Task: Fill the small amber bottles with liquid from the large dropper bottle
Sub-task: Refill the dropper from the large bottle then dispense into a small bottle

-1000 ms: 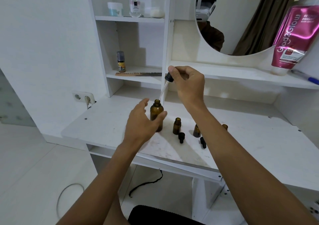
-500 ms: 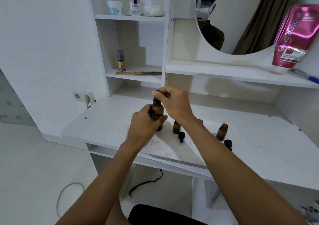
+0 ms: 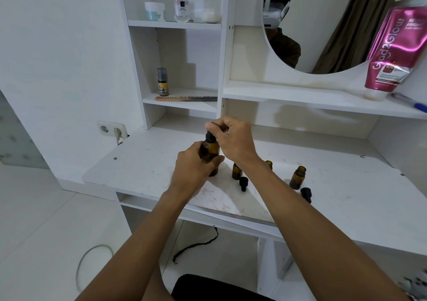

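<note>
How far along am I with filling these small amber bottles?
Done: cannot tell; fill levels don't show. In hand: left hand grips the large dropper bottle, right hand pinches its dropper at the neck. Left: three small amber bottles stand open, two caps loose on the desk.

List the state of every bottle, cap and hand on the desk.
Large bottle: upright, dropper in its neck.
Left hand: grips large bottle.
Right hand: pinches dropper.
Left small bottle: upright, mouth hidden.
Middle small bottle: uncapped, mostly hidden.
Right small bottle: upright, uncapped.
Left cap: loose on desk.
Right cap: loose on desk.
</note>
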